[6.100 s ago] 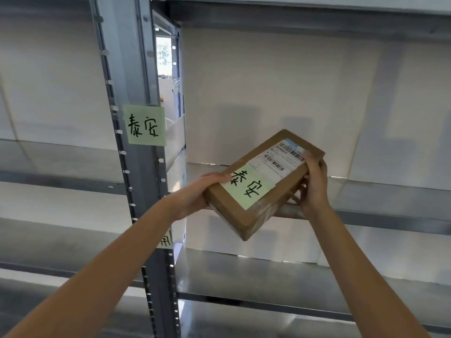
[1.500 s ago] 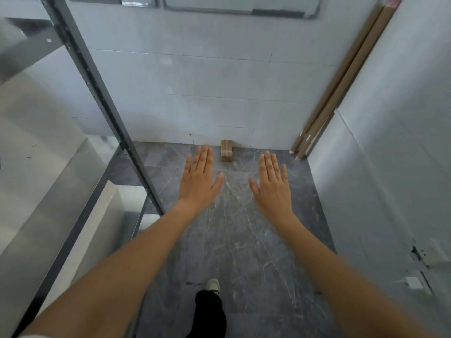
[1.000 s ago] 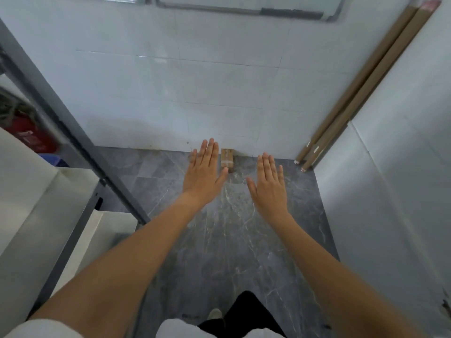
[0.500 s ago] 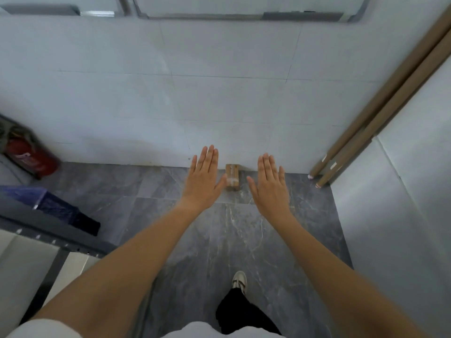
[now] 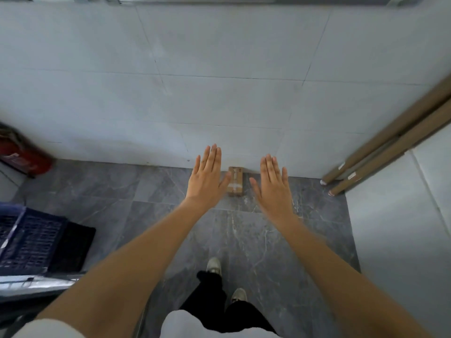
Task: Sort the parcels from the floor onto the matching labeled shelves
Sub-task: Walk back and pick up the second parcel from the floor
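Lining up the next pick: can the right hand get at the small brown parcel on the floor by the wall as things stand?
Probably yes. The right hand is open and holds nothing, and bare floor lies between the person and the parcel. The parcel sits against the wall, so its far side is shut off; bending down looks necessary.

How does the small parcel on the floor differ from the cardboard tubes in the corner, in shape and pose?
The parcel is a short boxy block lying flat on the grey floor; the cardboard tubes are long and thin, and lean steeply in the corner. The parcel carries pale tape across its top; the tubes show small white labels near their lower ends. The parcel sits between the open left hand and right hand in view; the tubes stand off to the right. Both are brown cardboard and sit close to the white wall.
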Motion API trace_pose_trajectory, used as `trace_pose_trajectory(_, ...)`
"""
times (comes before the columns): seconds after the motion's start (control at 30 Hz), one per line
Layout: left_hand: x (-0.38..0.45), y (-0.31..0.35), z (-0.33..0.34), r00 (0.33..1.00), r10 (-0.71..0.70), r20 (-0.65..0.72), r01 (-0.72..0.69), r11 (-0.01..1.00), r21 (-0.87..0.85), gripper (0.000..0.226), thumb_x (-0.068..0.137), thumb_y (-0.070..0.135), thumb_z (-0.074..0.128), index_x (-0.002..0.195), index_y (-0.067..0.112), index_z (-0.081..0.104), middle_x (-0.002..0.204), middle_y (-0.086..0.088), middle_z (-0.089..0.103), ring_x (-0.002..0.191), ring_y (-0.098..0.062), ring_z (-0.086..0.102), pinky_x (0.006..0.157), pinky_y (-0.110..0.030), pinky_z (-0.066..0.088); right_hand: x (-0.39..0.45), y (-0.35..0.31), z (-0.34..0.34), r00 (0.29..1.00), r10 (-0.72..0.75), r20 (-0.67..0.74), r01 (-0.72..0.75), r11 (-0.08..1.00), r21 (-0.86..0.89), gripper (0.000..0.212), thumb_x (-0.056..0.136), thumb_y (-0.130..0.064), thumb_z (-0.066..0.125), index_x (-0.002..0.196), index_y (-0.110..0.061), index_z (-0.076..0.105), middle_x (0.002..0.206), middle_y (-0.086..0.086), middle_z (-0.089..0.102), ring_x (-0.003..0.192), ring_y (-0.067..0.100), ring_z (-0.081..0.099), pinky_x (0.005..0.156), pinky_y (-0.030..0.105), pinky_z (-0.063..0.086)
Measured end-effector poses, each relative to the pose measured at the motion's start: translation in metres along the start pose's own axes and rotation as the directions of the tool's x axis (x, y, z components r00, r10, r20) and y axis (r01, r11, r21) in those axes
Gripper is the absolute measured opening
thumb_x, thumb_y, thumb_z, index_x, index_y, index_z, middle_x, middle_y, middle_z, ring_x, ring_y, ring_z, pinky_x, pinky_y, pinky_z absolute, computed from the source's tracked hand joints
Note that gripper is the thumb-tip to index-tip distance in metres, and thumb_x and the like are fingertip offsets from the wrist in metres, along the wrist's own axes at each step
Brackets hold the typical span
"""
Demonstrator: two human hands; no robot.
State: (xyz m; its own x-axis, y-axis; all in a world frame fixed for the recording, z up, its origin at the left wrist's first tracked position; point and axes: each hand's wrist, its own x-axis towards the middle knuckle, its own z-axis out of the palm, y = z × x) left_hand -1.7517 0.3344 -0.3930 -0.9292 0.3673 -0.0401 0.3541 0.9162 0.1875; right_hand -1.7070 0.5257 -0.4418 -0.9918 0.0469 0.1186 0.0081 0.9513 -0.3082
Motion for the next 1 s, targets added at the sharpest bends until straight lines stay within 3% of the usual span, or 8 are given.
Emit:
trace_pose_trajectory(0.1,0.037,-0.017,0.018,1.0,0.021,0.014,-0.02,0.999,-0.043,0.083,0.092,0.056,-0.002,0.158,0.006,-0.003,0.168,-0.008,-0.006,0.155,-0.021,-0.01,0.125,-0.036,-0.007,0.036,0.008,0.026,0.999,0.004,0.041,-0.004,1.0,0.014,0.077,0.104,-0.052,0.013,0.163,-0.003,0.019,0.172,0.013,0.017,0.16,0.025,0.011,0.128,0.045,0.002)
trace_pose_trajectory(0.27,0.098,-0.051,0.057,0.996,0.009,0.084,-0.001,0.996,-0.089,0.069,0.105,0.044,0.018,0.157,0.007,-0.006,0.168,-0.007,-0.009,0.154,-0.019,-0.013,0.125,-0.035,-0.01,0.102,0.016,0.077,0.991,0.041,0.128,-0.049,0.997,0.06,0.083,0.101,-0.056,0.006,0.163,-0.003,0.016,0.173,0.012,0.013,0.161,0.025,0.006,0.13,0.048,0.004)
trace_pose_trajectory(0.4,0.143,-0.081,0.095,0.988,0.009,0.154,0.009,0.993,-0.117,0.07,0.103,0.046,0.015,0.157,0.008,-0.006,0.168,-0.006,-0.009,0.154,-0.017,-0.014,0.122,-0.031,-0.014,0.145,0.026,0.126,0.977,0.048,0.206,-0.065,0.995,0.078,0.093,0.099,-0.064,-0.007,0.163,-0.002,0.017,0.172,0.014,0.016,0.161,0.027,0.011,0.131,0.05,0.011)
trace_pose_trajectory(0.53,0.193,-0.105,0.144,0.978,-0.019,0.209,0.06,0.98,-0.189,0.067,0.107,0.041,0.024,0.158,0.01,-0.005,0.168,-0.004,-0.008,0.154,-0.015,-0.013,0.124,-0.032,-0.011,0.177,0.054,0.176,0.958,0.096,0.272,-0.141,0.978,0.153,0.082,0.102,-0.056,0.012,0.163,-0.002,0.017,0.172,0.012,0.015,0.161,0.025,0.01,0.131,0.047,0.007)
trace_pose_trajectory(0.63,0.231,-0.116,0.187,0.965,-0.009,0.261,0.104,0.93,-0.353,0.066,0.107,0.042,0.027,0.159,0.015,-0.002,0.168,0.002,-0.005,0.153,-0.009,-0.011,0.126,-0.031,-0.006,0.196,0.084,0.215,0.936,0.152,0.319,-0.242,0.933,0.265,0.067,0.111,-0.042,0.032,0.164,-0.005,0.016,0.174,0.009,0.011,0.162,0.023,0.007,0.13,0.039,0.003)
trace_pose_trajectory(0.8,0.283,-0.125,0.277,0.948,-0.132,0.29,0.296,0.701,-0.649,0.056,0.108,0.039,0.03,0.159,0.026,0.011,0.167,0.009,0.01,0.152,-0.005,0.008,0.123,-0.026,0.009,0.225,0.135,0.293,0.861,0.291,0.416,-0.48,0.736,0.478,0.06,0.112,-0.037,0.036,0.165,-0.014,0.02,0.173,0.0,0.017,0.16,0.015,0.014,0.128,0.033,0.013)
trace_pose_trajectory(0.9,0.311,-0.131,0.352,0.88,-0.313,0.357,0.467,0.436,-0.769,0.053,0.108,0.037,0.03,0.158,0.029,0.015,0.166,0.01,0.015,0.151,-0.007,0.015,0.121,-0.027,0.013,0.245,0.162,0.36,0.824,0.376,0.425,-0.565,0.609,0.556,0.054,0.113,-0.032,0.034,0.163,-0.012,0.025,0.172,0.001,0.022,0.158,0.013,0.019,0.122,0.021,0.013)
trace_pose_trajectory(1.0,0.337,-0.146,0.452,0.802,-0.431,0.412,0.55,0.267,-0.791,0.051,0.108,0.035,0.029,0.158,0.027,0.017,0.166,0.005,0.017,0.152,-0.013,0.018,0.12,-0.027,0.015,0.263,0.192,0.452,0.792,0.399,0.462,-0.61,0.547,0.573,0.053,0.114,-0.029,0.034,0.163,-0.012,0.025,0.171,0.001,0.024,0.158,0.014,0.021,0.117,0.018,0.013)
